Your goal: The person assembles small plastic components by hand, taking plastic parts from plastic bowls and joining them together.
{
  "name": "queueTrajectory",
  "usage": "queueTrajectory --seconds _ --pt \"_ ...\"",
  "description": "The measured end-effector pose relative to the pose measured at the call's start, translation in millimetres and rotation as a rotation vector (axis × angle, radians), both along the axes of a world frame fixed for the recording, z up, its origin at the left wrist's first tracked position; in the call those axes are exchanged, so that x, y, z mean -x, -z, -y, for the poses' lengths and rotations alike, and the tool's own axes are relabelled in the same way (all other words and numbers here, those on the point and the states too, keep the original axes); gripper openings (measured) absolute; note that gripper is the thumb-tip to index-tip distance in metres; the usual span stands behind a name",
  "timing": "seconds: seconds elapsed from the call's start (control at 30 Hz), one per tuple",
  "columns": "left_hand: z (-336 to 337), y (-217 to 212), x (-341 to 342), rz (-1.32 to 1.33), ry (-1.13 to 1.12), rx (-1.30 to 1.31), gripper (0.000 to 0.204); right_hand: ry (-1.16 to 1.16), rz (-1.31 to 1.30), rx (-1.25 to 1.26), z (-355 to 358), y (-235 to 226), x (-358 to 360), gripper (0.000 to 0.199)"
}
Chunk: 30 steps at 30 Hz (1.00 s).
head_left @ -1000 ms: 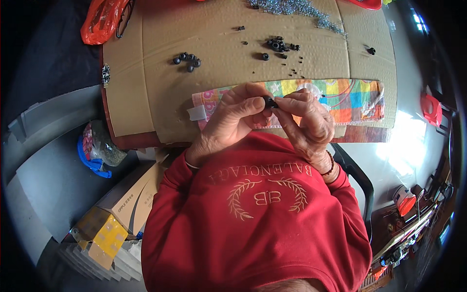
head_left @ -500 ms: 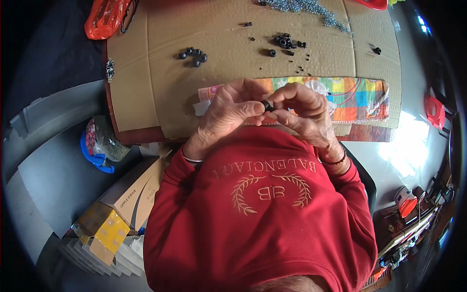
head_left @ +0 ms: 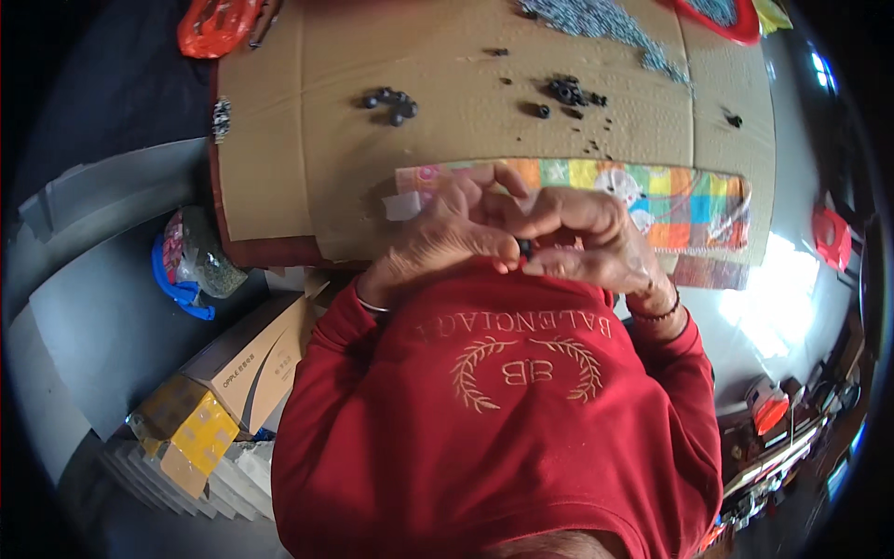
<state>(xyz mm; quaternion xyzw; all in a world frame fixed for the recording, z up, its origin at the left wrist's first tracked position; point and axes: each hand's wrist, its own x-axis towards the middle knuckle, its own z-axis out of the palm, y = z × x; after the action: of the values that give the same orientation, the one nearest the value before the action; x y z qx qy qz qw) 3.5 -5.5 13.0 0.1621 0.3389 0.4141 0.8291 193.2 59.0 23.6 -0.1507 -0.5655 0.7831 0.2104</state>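
Small black plastic-looking piece [head_left: 525, 250], pinched between nearly closed left hand [head_left: 454, 225] and right hand [head_left: 601, 238], seems unfinished, with loose black parts [head_left: 565, 91] left on tabletop [head_left: 354, 51]

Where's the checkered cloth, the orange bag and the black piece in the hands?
Checkered cloth [head_left: 703, 210]: head view, blue square toward its right end.
Orange bag [head_left: 219, 28]: head view, middle of the visible part.
Black piece [head_left: 524, 249]: head view, small part that shows.
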Motion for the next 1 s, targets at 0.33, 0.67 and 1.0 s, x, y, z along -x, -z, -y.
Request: queueTrajectory --seconds 0.33,0.67,1.0 --pt "44.4 -32.9 16.1 0.119 0.092 -0.128 0.042 -0.118 -0.052 -0.394 30.2 -43.0 18.8 0.022" --pt "46.0 -12.3 29.3 0.058 0.095 0.053 0.042 -0.196 0.116 -0.287 22.1 -24.0 30.2 0.016" --pt "22.8 17.4 22.5 0.159 0.057 0.082 0.020 0.028 0.168 -0.494 7.0 -5.7 23.4 0.029"
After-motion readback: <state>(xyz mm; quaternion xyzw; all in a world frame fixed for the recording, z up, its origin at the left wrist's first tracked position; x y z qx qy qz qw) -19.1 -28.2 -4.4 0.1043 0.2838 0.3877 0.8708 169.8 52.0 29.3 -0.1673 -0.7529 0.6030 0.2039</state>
